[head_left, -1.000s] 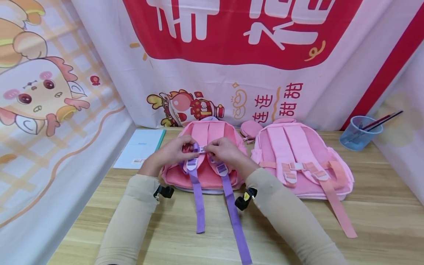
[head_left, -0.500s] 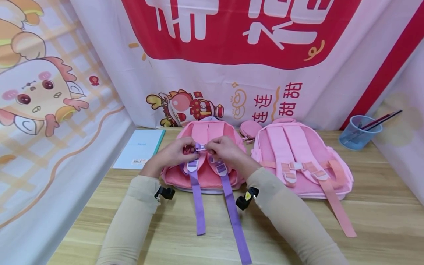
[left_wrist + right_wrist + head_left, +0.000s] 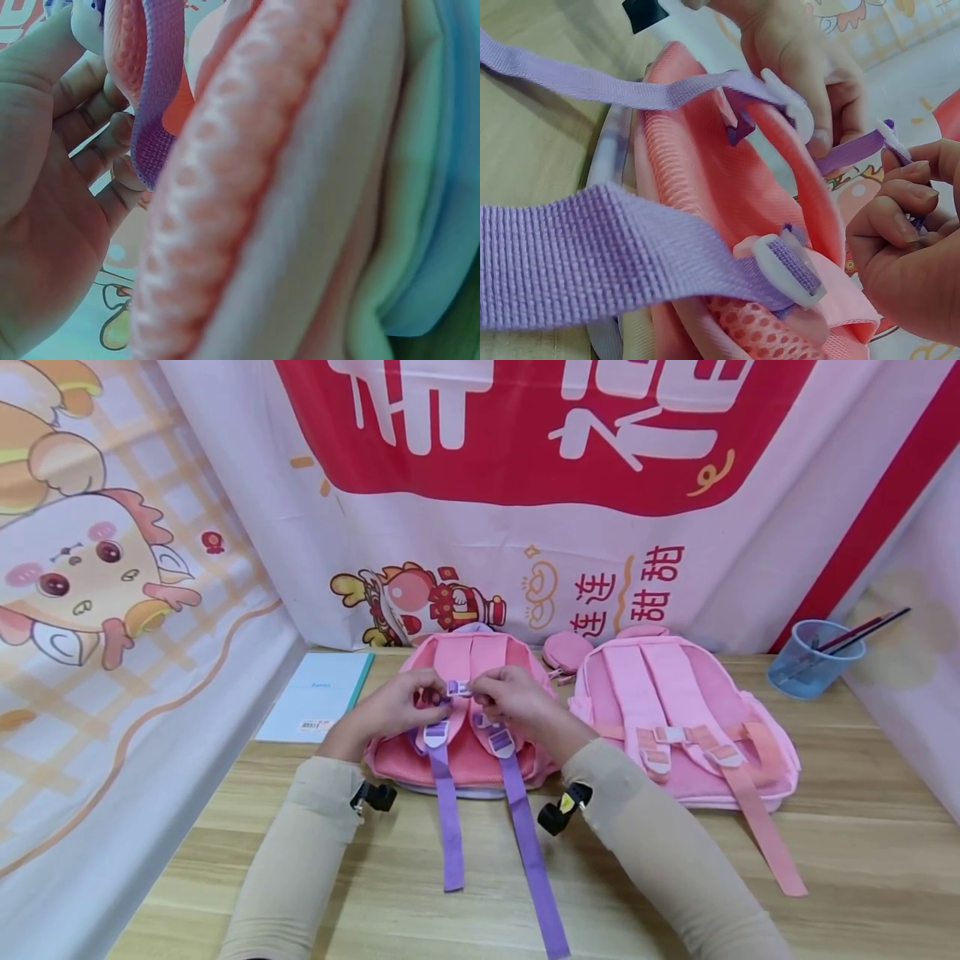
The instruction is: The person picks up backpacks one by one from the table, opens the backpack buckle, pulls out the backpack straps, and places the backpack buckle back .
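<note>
A pink backpack [image 3: 480, 768] stands with its back and shoulder straps facing me. My left hand [image 3: 397, 700] holds a purple webbing strap [image 3: 851, 153] on its left side. My right hand [image 3: 517, 700] pinches a small white buckle [image 3: 457, 688] on that strap, raised in front of the backpack. In the right wrist view, the strap stretches between the left hand [image 3: 795, 60] and the right hand [image 3: 919, 232]. Below the hands, white strap adjusters [image 3: 502, 742] sit on the shoulder straps, and two purple strap tails [image 3: 450, 827] hang onto the table. The left fingertips are partly hidden.
To the right leans a second pink backpack [image 3: 600, 693] with its chest buckle [image 3: 672, 735] joined. Between the bags is a round pink pouch [image 3: 567, 652]. A light blue notebook [image 3: 311, 693] lies left; a blue pen cup [image 3: 806, 672] stands far right on the wooden table [image 3: 862, 860].
The white buckle has risen slightly and turned to show its purple webbing more. My right hand has moved a little to the right; the left hand stays nearly in place.
</note>
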The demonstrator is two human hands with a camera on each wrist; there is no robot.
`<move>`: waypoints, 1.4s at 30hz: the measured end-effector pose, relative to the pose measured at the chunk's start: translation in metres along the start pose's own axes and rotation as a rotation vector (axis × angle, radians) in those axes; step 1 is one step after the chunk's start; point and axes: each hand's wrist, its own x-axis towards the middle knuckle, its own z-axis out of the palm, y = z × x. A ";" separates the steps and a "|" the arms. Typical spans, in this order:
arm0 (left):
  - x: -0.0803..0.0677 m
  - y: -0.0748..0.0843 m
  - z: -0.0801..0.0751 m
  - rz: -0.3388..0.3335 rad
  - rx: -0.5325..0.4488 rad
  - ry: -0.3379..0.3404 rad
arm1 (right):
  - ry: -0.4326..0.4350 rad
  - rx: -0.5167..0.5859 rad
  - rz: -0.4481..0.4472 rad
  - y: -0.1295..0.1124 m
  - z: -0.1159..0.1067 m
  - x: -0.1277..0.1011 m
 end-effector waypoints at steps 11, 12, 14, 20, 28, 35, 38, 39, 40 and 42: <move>0.001 -0.004 0.005 -0.022 -0.004 -0.023 | 0.011 0.006 0.016 -0.005 -0.004 -0.006; 0.002 -0.004 0.005 -0.017 -0.006 -0.026 | 0.008 0.013 0.010 -0.004 -0.004 -0.007; 0.002 -0.003 0.006 -0.014 -0.013 -0.032 | 0.002 0.022 0.002 -0.004 -0.004 -0.007; 0.001 -0.002 0.005 -0.018 0.007 -0.045 | -0.005 0.020 -0.007 -0.003 -0.004 -0.007; 0.000 -0.003 0.004 -0.025 0.031 -0.069 | 0.024 -0.018 0.014 -0.003 -0.006 -0.010; 0.001 -0.004 0.005 -0.033 -0.009 -0.041 | 0.015 -0.026 0.006 -0.002 -0.008 -0.010; 0.001 -0.003 0.005 -0.037 -0.008 -0.029 | 0.024 -0.045 0.007 -0.001 -0.010 -0.010; 0.000 -0.003 0.005 -0.040 -0.003 -0.027 | 0.028 -0.051 0.007 -0.001 -0.010 -0.010; 0.000 -0.002 0.005 -0.045 0.000 -0.024 | 0.029 -0.054 0.007 -0.001 -0.010 -0.010; -0.001 0.000 0.004 -0.068 0.008 -0.015 | 0.035 -0.064 0.009 -0.001 -0.011 -0.010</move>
